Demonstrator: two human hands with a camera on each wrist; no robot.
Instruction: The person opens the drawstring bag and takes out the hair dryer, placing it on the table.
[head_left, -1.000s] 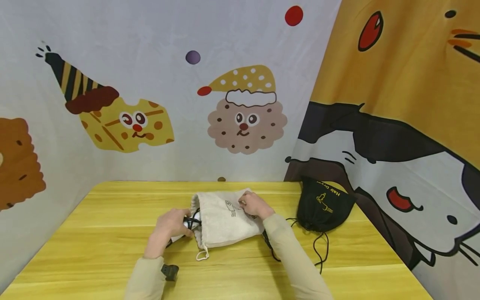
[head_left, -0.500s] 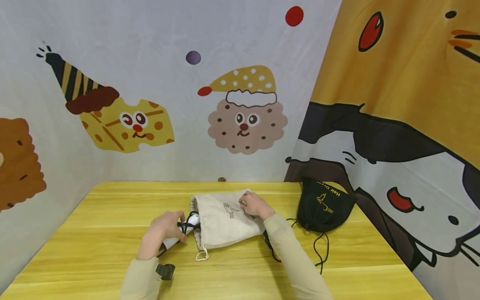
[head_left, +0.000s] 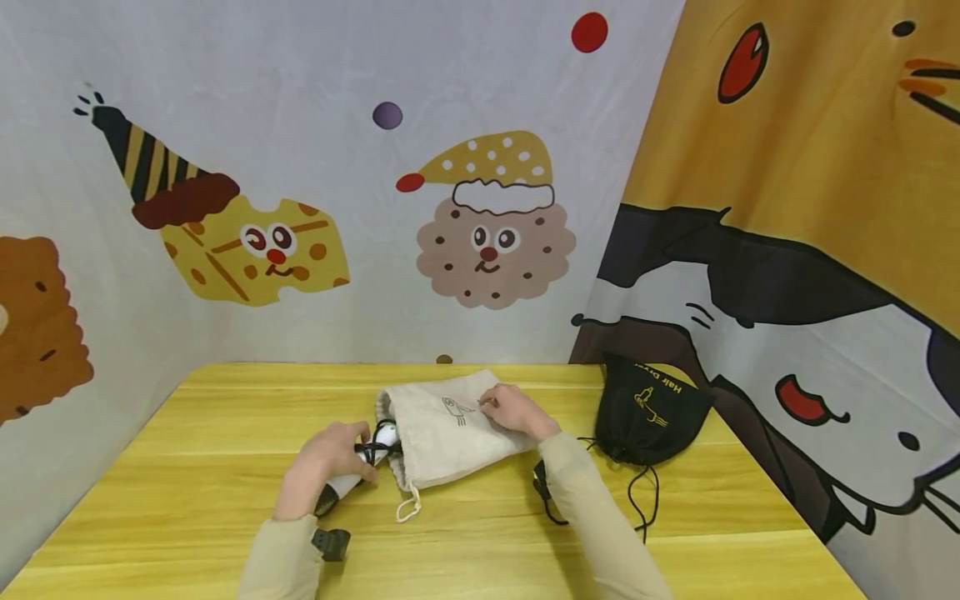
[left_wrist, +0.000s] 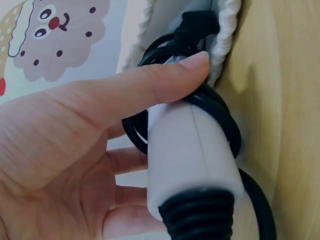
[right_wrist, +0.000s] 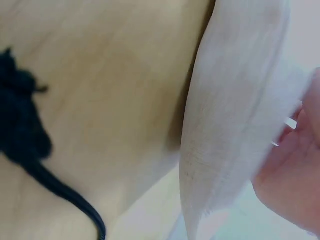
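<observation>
A beige drawstring cloth bag (head_left: 435,437) with a small hair-dryer drawing lies on the table, its mouth facing left. My left hand (head_left: 324,462) grips the white handle (left_wrist: 192,145) of an appliance at that mouth. Black cord (left_wrist: 215,107) is wound round the handle, and the thumb lies across it. A black ribbed sleeve (left_wrist: 200,217) sticks out of the handle's near end. The appliance's far end is hidden in the bag. At the bag's closed right end, my right hand (head_left: 517,412) pinches the cloth; the right wrist view shows the fabric (right_wrist: 230,110) raised beside the palm.
To the right, a black drawstring bag (head_left: 648,417) marked "Hair Dryer" lies near the table's right edge, its thin cords (head_left: 652,492) trailing toward the front. A printed curtain (head_left: 360,325) hangs behind the wooden table (head_left: 187,467).
The left hand has moved left with the handle, which shows more outside the bag. The right hand has shifted slightly right, and the bag's closed end has swung up with it.
</observation>
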